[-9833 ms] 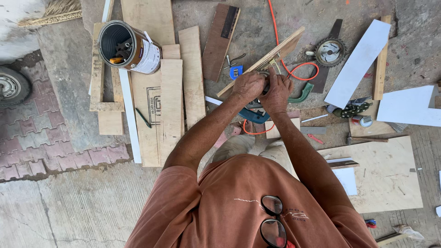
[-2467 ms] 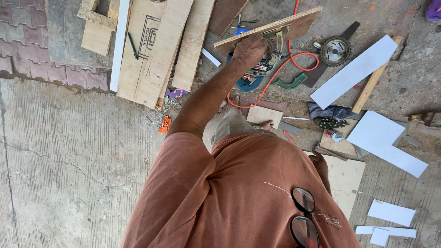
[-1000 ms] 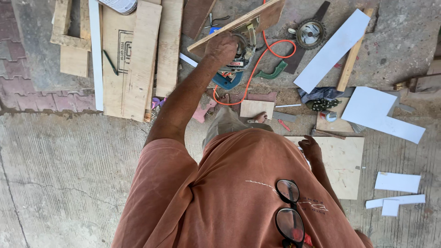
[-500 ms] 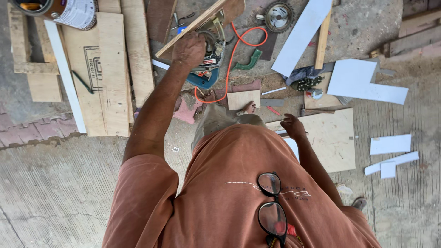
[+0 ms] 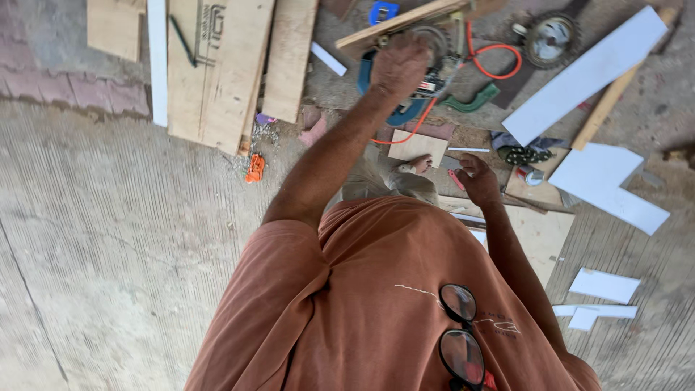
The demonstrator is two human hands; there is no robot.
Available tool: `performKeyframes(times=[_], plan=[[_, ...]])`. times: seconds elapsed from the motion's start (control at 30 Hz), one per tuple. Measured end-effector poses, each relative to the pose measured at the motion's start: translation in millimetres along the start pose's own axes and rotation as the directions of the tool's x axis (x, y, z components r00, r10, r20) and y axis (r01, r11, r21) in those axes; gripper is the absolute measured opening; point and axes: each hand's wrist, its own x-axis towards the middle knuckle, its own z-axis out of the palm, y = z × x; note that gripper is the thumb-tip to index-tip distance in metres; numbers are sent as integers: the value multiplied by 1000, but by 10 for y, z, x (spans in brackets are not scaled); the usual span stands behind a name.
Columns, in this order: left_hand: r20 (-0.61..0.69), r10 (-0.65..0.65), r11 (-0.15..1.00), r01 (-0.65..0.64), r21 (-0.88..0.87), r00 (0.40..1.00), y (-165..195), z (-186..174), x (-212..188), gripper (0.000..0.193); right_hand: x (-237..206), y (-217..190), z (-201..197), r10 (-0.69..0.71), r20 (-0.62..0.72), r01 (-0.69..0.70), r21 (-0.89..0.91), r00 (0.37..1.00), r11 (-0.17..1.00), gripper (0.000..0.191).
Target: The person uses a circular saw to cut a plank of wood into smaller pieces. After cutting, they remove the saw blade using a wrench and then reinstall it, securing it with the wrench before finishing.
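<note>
My left hand (image 5: 398,65) reaches forward and grips the top of a blue circular saw (image 5: 397,114) that sits under a long wooden strip (image 5: 394,23). An orange cord (image 5: 486,54) loops away from the saw. My right hand (image 5: 478,177) is low and close to my body, fingers curled at a small red object (image 5: 455,179) beside a small square board (image 5: 416,147). Whether it grips the red object is unclear. My foot (image 5: 416,165) shows just below that board.
Wooden planks (image 5: 217,65) lie on the concrete at the upper left. A loose saw blade (image 5: 550,36), a green handle (image 5: 474,100), white panel offcuts (image 5: 586,72) and a plywood sheet (image 5: 539,232) crowd the right side. Glasses (image 5: 460,329) hang from my orange shirt.
My right hand left the saw and came down to the small board near my foot. My left hand stayed on the saw. The view has shifted about over the same spot.
</note>
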Motion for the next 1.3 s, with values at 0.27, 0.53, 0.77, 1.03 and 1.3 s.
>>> performKeyframes(times=[0.27,0.53,0.77,1.03,1.3], plan=[[-235,209,784,-306,-540,949,81,-118,-1475,31,226,-68,-15,-86,-19,87,84,996,993,48],[77,-112,798,136,-587,991,-1300,97,-2025,36,404,-77,38,-182,-253,245,247,950,937,26],[161,21,974,16,-226,987,-2036,90,-1681,19,700,-509,61,-162,-614,426,312,772,849,20],[127,-116,881,161,-446,985,-1893,296,-358,9,924,-1178,122,-294,-679,321,-91,673,943,41],[338,70,992,-29,-123,939,-1528,777,774,23,1007,-1499,108,-129,-611,268,141,781,953,45]])
